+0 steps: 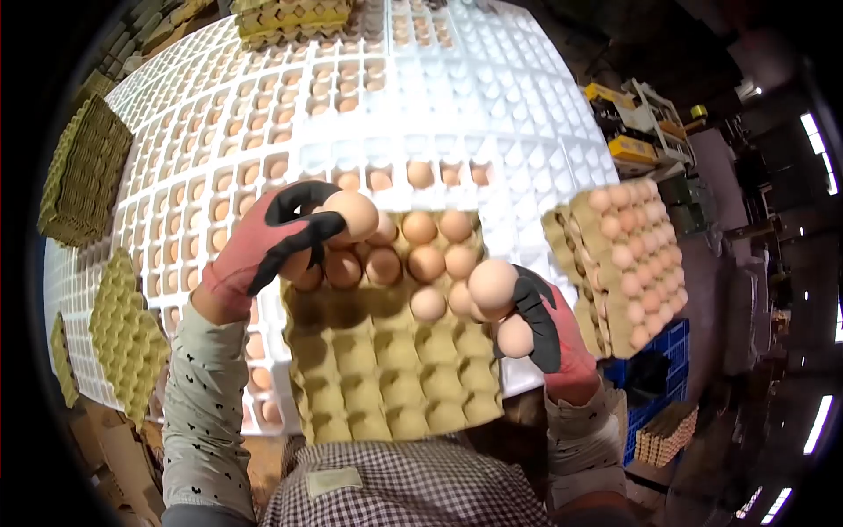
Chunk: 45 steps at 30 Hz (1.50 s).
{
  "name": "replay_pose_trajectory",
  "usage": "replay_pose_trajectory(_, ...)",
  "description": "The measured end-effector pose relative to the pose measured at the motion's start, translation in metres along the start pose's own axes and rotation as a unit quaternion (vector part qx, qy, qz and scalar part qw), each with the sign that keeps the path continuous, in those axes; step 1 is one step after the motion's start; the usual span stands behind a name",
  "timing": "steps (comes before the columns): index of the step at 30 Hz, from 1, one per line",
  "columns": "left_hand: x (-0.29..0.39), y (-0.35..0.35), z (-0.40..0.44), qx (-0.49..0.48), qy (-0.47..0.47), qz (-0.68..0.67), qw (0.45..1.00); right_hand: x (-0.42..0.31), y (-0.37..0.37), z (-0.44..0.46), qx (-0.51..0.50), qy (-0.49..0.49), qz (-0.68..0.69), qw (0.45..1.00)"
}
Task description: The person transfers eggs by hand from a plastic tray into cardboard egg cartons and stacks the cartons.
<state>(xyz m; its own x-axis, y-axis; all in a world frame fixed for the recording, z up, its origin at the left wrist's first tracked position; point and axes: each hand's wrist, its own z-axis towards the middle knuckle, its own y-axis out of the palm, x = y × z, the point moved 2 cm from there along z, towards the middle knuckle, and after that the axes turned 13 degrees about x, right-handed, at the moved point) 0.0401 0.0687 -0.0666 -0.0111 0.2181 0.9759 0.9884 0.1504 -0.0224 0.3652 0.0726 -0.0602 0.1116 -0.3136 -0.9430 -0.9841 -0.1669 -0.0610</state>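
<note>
A pulp egg tray (391, 369) lies in front of me, with brown eggs (419, 227) in its far rows and bare cups in its near rows. My left hand (285, 233), in a pink and black glove, is closed around a brown egg (352, 216) above the tray's far left corner. Over the tray's right edge, my gloved right hand (549, 325) is closed on several eggs; a large upper egg (493, 285) and a lower egg (515, 336) show. The glove hides part of what each hand holds.
White plastic egg trays (527, 97) cover the table, many cups on the left filled. A stack of filled pulp trays (637, 263) stands at right. Stacked pulp trays (83, 171) and a loose one (125, 338) are at left. A blue crate (674, 351) sits lower right.
</note>
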Motion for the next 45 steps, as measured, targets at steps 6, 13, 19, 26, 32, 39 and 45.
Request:
replay_pose_trajectory(6, -0.030, -0.004, 0.136, 0.175, 0.274, 0.356, 0.876, -0.020, 0.037, 0.160, 0.058, -0.244, -0.299, 0.921)
replay_pose_trajectory(13, -0.072, -0.011, 0.191, 0.044, 0.248, 0.544, 0.801, 0.005, 0.081, 0.285, 0.017, -0.350, -0.660, 0.665)
replay_pose_trajectory(19, -0.118, -0.042, 0.179, 0.199, 0.368, 0.404, 0.814, 0.046, 0.040, 0.313, 0.112, -0.450, -0.610, 0.642)
replay_pose_trajectory(26, -0.065, -0.066, 0.080, 0.191, 0.196, -0.027, 0.961, 0.044, 0.074, 0.265, 0.020, -0.353, -0.485, 0.800)
replay_pose_trajectory(32, -0.017, -0.033, -0.015, -0.100, 0.304, 0.481, 0.816, 0.046, 0.079, 0.268, 0.006, -0.303, -0.579, 0.756)
replay_pose_trajectory(39, -0.048, -0.045, -0.032, 0.038, 0.230, 0.111, 0.966, -0.055, 0.048, 0.104, -0.038, -0.221, -0.319, 0.921)
replay_pose_trajectory(45, -0.037, 0.000, -0.038, 0.043, 0.276, 0.441, 0.853, 0.015, 0.066, 0.010, -0.077, -0.425, -0.564, 0.704)
